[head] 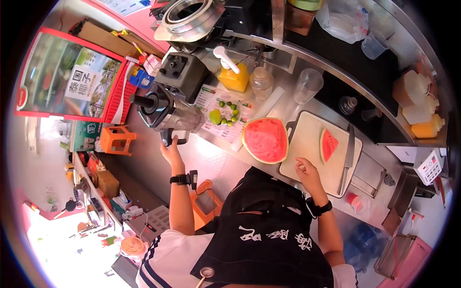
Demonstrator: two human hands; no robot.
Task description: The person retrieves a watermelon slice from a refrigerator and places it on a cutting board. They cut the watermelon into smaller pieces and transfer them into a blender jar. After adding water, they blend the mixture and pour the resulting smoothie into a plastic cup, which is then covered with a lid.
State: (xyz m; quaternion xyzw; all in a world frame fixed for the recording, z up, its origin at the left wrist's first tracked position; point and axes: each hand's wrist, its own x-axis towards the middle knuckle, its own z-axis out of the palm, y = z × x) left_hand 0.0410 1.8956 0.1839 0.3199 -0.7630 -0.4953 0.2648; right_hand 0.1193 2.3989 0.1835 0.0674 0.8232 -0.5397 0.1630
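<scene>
My left hand [173,154] grips the black handle of a blender jar [183,115], which is tilted and has a black lid. The jar is held beside the blender base [183,73]. Over the near edge of a white cutting board [302,144], my right hand [308,174] is empty, its fingers loosely bent. On the board lie a watermelon wedge [328,145] and a long knife [348,154]. A large cut watermelon [266,140] rests cut side up at the board's left. Small green citrus fruits [234,112] lie in a clear container near the jar.
Behind the fruit stand a yellow-filled pump bottle [234,77], a clear jar [262,82] and a clear plastic cup [308,85]. A metal-edged shelf [345,75] runs above the counter. Orange stools [117,140] are on the floor, and a glass-front fridge [68,75] is at left.
</scene>
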